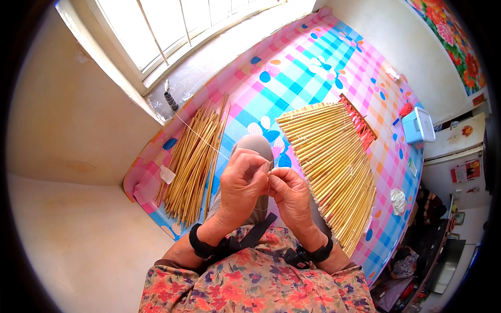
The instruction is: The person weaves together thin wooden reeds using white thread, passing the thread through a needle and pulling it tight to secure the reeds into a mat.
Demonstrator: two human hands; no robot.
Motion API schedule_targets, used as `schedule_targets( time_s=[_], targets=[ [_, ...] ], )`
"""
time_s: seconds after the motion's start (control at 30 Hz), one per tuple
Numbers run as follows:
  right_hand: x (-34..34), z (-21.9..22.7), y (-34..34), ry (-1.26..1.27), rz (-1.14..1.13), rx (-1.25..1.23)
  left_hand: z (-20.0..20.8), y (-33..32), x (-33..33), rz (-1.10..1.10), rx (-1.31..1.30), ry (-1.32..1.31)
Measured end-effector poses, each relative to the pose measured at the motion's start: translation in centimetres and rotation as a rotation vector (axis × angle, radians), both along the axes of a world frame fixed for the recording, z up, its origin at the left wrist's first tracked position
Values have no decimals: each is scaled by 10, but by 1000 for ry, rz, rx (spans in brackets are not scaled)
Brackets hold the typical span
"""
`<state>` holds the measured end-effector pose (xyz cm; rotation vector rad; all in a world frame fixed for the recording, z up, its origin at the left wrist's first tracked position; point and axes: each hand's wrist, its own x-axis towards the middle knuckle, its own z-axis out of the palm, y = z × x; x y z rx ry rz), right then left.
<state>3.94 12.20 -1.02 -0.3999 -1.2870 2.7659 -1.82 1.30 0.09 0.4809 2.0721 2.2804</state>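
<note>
A checked pink, blue and orange cover (292, 78) printed with flowers spreads beneath a barred window (172, 26), where bright daylight pours into a pale-walled room. A colourful floral picture (456, 39) hangs on the wall at upper right, above a white cabinet (459, 136).

Along the right side of the cover stand a light blue container (412, 129) with a whitish lid, a small red item (406, 109) near it and, farther down, a crumpled white cloth (398, 201). A dark spool (170, 101) stands upright on the sill. On the person's left lies a loose bundle of thin stalks (194, 161), a white scrap (167, 175) by its left edge. The person's grey-clad knee (253, 144) rises just beyond the hands, between the bundle and a mat of stalks (334, 167) laid side by side, with red material (359, 122) at its upper right end.

A pale thread (202, 137) runs from the spool, over the bundle, to the left hand (241, 182), whose thumb and forefinger pinch it. The right hand (292, 198) meets it fingertip to fingertip, its own thumb and finger brought together; what they grasp is too fine to tell. The mat lies just right of that hand, the bundle left of the other.
</note>
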Motion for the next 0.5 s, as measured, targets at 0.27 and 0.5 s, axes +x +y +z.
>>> schedule_targets(
  time_s=[0.27,0.5],
  targets=[
    [1,-3,0,11,8,23,0,0,1,-1,0,-19],
    [1,-3,0,14,4,11,-1,0,1,8,16,-13]
  ],
)
